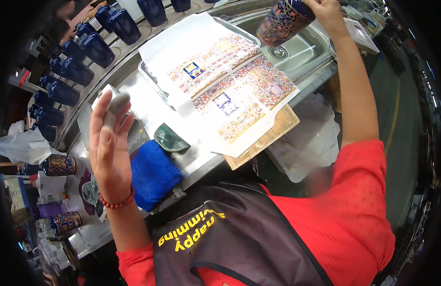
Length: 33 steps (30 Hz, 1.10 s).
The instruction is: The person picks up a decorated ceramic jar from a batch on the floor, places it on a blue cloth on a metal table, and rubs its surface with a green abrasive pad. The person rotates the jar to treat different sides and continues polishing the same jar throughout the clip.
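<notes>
My right hand (328, 14), at the top right, grips a dark blue bottle (287, 21) with a dense floral pattern. It is tilted above the steel sink (301, 52), and its upper end is cut off by the picture's edge. My left hand (110, 148) is raised at the left, fingers apart, with grey coverings on some of them. No object shows in its palm. Between the hands lies a white sheet (163, 40) printed with floral panels, partly over a metal tray (153, 78). Near my left hand are a dark green curved scraper (172, 138) and a folded blue cloth (153, 174).
Plain dark blue bottles (96, 50) line a ledge along the far left. Two patterned bottles (58, 165) lie at the left beside a white plastic bag (25, 143). A wooden board (277, 126) sticks out under the sheet. Below it is a white bin (301, 152).
</notes>
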Available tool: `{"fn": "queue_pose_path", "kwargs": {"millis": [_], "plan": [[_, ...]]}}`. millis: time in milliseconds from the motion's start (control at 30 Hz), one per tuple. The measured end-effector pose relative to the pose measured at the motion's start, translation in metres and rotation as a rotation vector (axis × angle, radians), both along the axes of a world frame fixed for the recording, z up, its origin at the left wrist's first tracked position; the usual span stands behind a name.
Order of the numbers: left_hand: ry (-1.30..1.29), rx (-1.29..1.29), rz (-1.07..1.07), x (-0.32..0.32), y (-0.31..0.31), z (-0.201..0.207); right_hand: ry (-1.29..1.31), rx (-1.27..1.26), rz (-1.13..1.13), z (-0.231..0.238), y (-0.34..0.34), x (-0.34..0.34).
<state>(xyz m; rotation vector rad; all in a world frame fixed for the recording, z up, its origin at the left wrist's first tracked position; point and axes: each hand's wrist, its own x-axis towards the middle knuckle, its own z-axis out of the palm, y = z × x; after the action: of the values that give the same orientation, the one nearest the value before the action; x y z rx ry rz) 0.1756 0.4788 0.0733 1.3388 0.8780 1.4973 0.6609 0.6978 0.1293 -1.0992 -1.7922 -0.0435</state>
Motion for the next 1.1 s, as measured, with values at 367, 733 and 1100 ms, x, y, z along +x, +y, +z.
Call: {"fn": "queue_pose_path", "kwargs": {"millis": [367,733,1100], "plan": [[0.019,-0.228,0.405,-0.086,-0.122,-0.038,-0.493,-0.026,-0.413,-0.171,0.081,0.050],[0.014,-0.286,0.471,-0.090,-0.147,-0.059,-0.536,-0.119,-0.349,-0.198,0.080,0.045],[0.119,-0.248,0.403,-0.084,-0.123,-0.069,-0.410,0.109,-0.244,-0.046,0.074,0.047]]}}
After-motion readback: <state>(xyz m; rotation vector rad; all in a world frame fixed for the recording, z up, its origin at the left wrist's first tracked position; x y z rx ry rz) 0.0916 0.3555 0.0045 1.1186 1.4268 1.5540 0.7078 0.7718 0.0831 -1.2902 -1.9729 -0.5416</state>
